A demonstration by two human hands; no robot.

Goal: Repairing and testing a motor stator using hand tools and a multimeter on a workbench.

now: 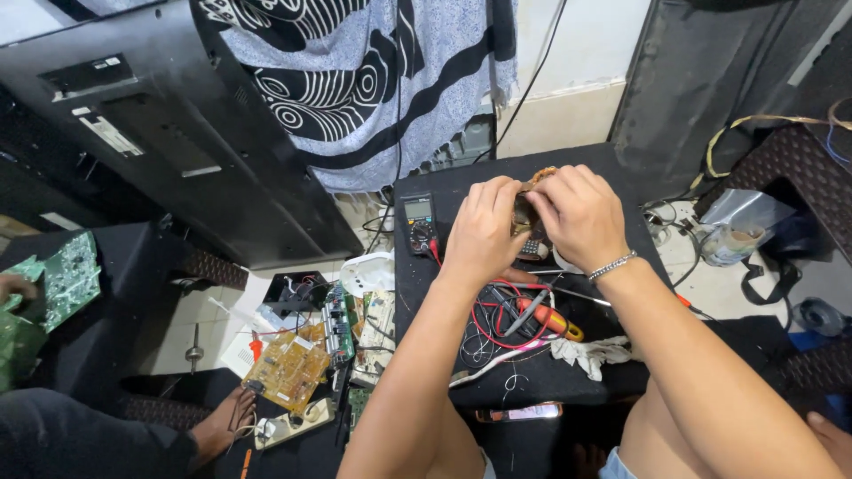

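A small component wound with copper-coloured wire (530, 202) (mostly hidden, likely a coil) is held up just above the black worktop (461, 191), pinched between the left hand (484, 232) and the right hand (579, 215), both closed on it with fingers curled. Just beside the left hand lies a multimeter (420, 223), and nearer the body sit tangled red and black test leads (490, 321), an orange-handled screwdriver (552, 321) and a crumpled white rag (593, 351). The thin winding could snap or slip loose if the fingers twist too hard, and a dropped part might vanish among the circuit boards (293, 364) on the floor.
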